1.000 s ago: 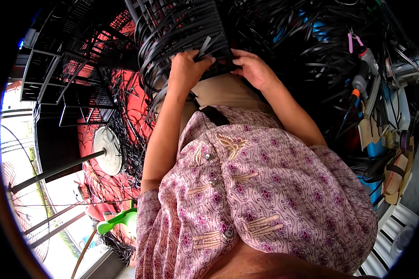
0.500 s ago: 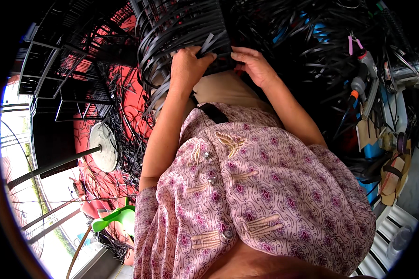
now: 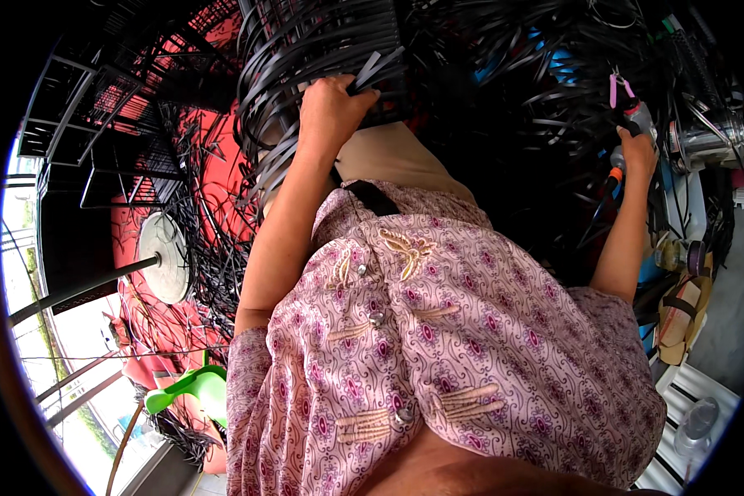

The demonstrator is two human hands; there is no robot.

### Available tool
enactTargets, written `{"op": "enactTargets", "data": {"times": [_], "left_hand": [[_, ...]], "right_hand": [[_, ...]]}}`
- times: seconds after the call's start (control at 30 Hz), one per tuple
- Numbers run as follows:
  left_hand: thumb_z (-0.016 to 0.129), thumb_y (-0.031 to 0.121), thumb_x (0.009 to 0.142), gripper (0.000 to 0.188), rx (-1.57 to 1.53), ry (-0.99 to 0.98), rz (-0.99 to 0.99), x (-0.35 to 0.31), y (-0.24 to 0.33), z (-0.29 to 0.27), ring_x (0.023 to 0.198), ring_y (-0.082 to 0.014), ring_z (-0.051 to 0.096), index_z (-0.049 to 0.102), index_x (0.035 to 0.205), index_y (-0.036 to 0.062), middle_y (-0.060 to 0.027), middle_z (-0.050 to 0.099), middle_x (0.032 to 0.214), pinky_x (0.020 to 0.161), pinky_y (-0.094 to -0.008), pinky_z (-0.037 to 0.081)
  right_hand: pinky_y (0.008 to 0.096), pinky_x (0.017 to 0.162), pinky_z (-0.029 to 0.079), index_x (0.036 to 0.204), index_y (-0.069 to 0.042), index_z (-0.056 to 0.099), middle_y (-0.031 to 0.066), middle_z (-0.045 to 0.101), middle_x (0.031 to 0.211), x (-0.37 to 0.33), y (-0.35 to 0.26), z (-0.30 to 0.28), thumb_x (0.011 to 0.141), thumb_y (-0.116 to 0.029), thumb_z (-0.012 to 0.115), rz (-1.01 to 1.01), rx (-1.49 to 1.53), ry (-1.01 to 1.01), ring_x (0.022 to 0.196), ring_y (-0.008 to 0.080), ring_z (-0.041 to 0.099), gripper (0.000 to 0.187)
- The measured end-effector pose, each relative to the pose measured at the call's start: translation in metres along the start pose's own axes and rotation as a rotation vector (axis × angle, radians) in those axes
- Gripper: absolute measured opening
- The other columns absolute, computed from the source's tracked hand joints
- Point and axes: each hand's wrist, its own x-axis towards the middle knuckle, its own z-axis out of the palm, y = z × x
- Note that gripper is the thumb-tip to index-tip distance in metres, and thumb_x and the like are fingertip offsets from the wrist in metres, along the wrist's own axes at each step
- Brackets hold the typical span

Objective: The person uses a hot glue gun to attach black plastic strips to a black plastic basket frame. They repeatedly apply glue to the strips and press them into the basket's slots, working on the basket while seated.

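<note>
A: Where are the flat black strips [image 3: 372, 71]?

B: At the left hand [image 3: 327, 112], ends poking up between thumb and forefinger; those fingers are curled closed around them. The strip-laced frame [image 3: 318, 41] lies just beyond that hand.

A: And the right hand [image 3: 639, 155]?

B: Well apart, out to the side, at a grey-and-red handheld tool [image 3: 645, 121], fingers partly bent. I can't tell whether it has a firm hold. A pink-handled tool [image 3: 613, 91] sits just beyond it.

A: How would the strips handle?

B: Light, I'd judge, springy and rather slick, tough but apt to kink. Best pinched flat near the frame, not by the loose tips.
</note>
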Motion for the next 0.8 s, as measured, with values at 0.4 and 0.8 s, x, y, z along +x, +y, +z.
{"op": "enactTargets", "data": {"times": [0.4,0.8], "left_hand": [[0.072,0.03,0.073,0.031,-0.021,0.1,0.11,-0.001,-0.017,0.013,0.072,-0.0424,0.063,0.068,0.078,-0.0008,-0.0223,0.064,0.069,0.07,-0.0464,0.052],[0.073,0.027,0.077,0.029,-0.054,0.116,0.068,-0.003,-0.015,0.009,0.065,-0.0352,0.064,0.072,0.089,0.0008,-0.0207,0.064,0.068,0.065,-0.0394,0.052]], "right_hand": [[0.0309,0.07,0.05,0.104,0.001,0.066,0.0073,0.066,0.091,0.09,0.095,0.005,0.078,-0.012,0.073,-0.168,0.908,-0.195,0.077,0.0184,0.061,0.03],[0.0315,0.068,0.051,0.1,-0.002,0.061,0.0052,0.062,0.08,-0.231,-0.067,-0.089,0.076,-0.001,0.075,-0.328,1.298,-0.277,0.07,0.0175,0.061,0.028]]}}
